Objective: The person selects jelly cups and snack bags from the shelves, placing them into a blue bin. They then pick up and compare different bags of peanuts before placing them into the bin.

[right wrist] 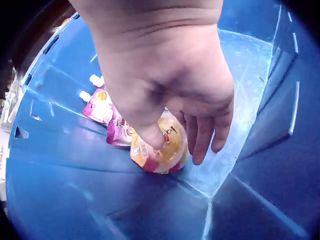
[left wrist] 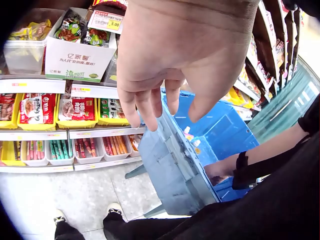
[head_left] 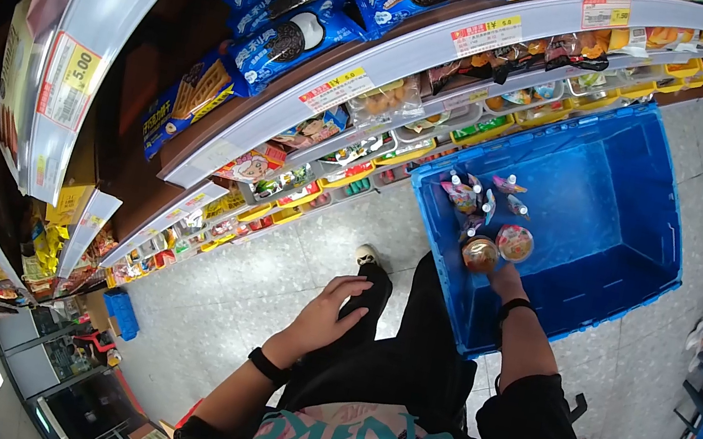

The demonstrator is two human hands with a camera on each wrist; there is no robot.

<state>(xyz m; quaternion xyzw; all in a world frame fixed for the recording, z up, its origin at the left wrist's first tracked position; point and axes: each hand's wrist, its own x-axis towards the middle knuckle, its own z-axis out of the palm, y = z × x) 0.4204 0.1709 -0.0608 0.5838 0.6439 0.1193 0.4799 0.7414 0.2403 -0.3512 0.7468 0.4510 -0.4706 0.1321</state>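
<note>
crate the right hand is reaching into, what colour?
Blue crate, clearest in the head view; right hand is inside.

One blue crate holds two round cups and several spouted pouches.

My right hand reaches into the blue crate, touching a jelly cup at its nine o'clock corner. My left hand hangs relaxed over the floor.

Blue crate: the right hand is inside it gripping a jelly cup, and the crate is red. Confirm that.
Not quite: the crate is blue, not red, as the head view shows. The right hand is indeed inside it, gripping a jelly cup.
</note>
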